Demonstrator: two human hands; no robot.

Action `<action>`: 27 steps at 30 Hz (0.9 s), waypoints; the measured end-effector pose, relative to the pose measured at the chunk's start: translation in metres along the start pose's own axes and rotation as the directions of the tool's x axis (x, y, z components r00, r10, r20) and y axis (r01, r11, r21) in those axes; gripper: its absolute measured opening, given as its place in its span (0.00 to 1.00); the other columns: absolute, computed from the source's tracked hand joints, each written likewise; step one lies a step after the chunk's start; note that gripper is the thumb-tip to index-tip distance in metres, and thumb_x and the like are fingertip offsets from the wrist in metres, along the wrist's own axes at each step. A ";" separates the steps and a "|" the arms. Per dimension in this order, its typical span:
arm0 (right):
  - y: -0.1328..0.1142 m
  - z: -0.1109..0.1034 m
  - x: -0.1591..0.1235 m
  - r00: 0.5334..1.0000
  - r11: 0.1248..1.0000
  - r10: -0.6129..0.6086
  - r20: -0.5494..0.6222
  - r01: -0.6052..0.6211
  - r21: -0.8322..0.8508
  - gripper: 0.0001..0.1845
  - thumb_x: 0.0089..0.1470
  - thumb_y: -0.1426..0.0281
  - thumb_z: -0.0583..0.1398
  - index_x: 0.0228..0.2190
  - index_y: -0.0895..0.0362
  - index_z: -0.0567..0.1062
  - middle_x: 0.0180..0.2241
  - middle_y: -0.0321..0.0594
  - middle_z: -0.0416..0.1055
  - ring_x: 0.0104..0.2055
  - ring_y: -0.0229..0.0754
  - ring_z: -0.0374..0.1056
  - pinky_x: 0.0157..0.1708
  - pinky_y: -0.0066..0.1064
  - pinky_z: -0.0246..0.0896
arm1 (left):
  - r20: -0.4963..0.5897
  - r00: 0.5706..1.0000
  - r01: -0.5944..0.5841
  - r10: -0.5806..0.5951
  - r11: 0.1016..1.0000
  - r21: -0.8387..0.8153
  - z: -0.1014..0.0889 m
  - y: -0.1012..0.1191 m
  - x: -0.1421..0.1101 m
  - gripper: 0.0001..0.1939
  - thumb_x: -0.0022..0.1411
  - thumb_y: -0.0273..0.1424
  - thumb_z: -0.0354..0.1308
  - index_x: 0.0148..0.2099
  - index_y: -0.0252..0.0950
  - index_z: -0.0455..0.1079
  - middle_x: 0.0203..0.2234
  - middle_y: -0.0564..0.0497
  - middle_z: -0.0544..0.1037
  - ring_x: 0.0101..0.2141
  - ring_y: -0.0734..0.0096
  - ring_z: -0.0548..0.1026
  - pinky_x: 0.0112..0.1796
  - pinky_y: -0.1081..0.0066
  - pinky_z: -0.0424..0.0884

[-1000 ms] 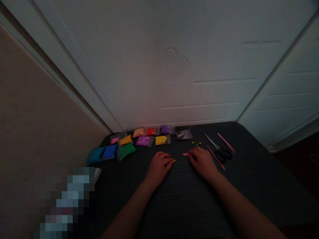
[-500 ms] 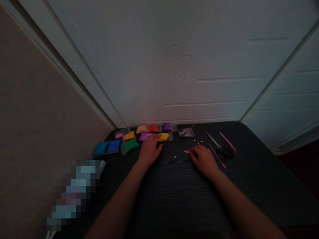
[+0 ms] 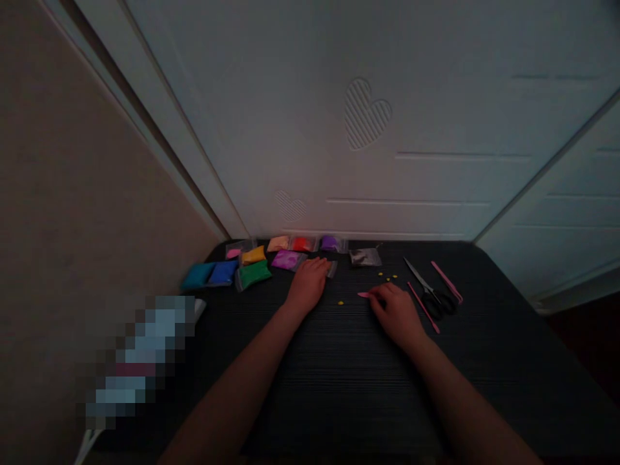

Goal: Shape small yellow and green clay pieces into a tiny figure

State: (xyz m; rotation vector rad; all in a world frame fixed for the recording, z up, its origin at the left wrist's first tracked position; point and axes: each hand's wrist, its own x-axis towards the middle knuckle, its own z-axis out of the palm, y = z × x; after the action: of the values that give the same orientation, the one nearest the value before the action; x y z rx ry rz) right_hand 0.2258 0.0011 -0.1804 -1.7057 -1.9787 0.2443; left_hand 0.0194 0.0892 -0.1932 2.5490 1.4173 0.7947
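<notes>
Left hand (image 3: 310,281) shifted — packet (image 3: 332,268) apparently beneath, table edge (image 3: 411,243) beyond

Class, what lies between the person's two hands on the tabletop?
Between the left hand and right hand, the head view shows a small yellow piece and a pink tool tip.

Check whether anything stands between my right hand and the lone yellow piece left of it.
Only the pink tool held in the right hand: it points leftward, its tip short of the lone yellow piece. Nothing else visible stands between.
</notes>
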 end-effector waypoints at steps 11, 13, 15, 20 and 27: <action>-0.005 0.004 0.003 0.994 0.998 0.032 -0.107 -0.026 0.060 0.07 0.50 0.71 0.53 0.32 0.56 0.70 0.32 0.40 0.69 0.37 0.43 0.62 0.37 0.34 0.52 | -0.069 0.997 0.019 -0.036 0.972 -0.233 -0.006 -0.005 -0.005 0.11 0.57 0.30 0.49 0.39 0.37 0.70 0.37 0.48 0.75 0.40 0.64 0.70 0.44 0.61 0.63; -0.008 0.004 0.003 0.992 0.997 0.024 -0.123 -0.015 0.075 0.07 0.50 0.71 0.53 0.31 0.56 0.70 0.32 0.40 0.69 0.37 0.43 0.62 0.38 0.35 0.52 | -0.069 0.996 0.031 -0.053 0.957 -0.290 -0.007 -0.004 -0.005 0.11 0.57 0.31 0.49 0.39 0.36 0.71 0.36 0.47 0.75 0.40 0.64 0.69 0.44 0.62 0.63; -0.012 0.004 0.006 0.990 0.995 0.013 -0.138 0.001 0.097 0.07 0.50 0.71 0.53 0.31 0.56 0.71 0.32 0.41 0.69 0.37 0.44 0.63 0.38 0.36 0.52 | -0.065 0.995 0.051 -0.079 0.934 -0.353 -0.010 -0.003 -0.006 0.11 0.57 0.32 0.49 0.39 0.36 0.71 0.36 0.47 0.75 0.40 0.65 0.69 0.44 0.63 0.62; -0.033 0.002 0.025 0.990 0.979 -0.044 -0.137 0.070 0.192 0.07 0.51 0.69 0.53 0.32 0.55 0.71 0.33 0.39 0.70 0.38 0.42 0.63 0.40 0.36 0.53 | 0.001 0.984 0.150 -0.177 0.830 -0.538 -0.022 -0.003 -0.010 0.12 0.56 0.36 0.49 0.38 0.37 0.71 0.35 0.49 0.75 0.37 0.67 0.71 0.41 0.66 0.64; -0.054 0.002 0.037 0.997 0.911 -0.028 -0.074 0.056 0.409 0.13 0.52 0.65 0.53 0.39 0.55 0.70 0.38 0.41 0.68 0.40 0.40 0.63 0.40 0.32 0.56 | 0.299 0.935 0.353 -0.191 0.587 -0.728 -0.036 0.001 -0.014 0.14 0.54 0.39 0.52 0.34 0.34 0.70 0.24 0.53 0.73 0.24 0.73 0.70 0.24 0.75 0.64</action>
State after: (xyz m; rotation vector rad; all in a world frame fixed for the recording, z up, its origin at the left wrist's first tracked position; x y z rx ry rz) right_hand 0.1754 0.0263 -0.1479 -1.3800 -1.7598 0.5411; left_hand -0.0034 0.0724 -0.1675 1.6301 1.0317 0.8322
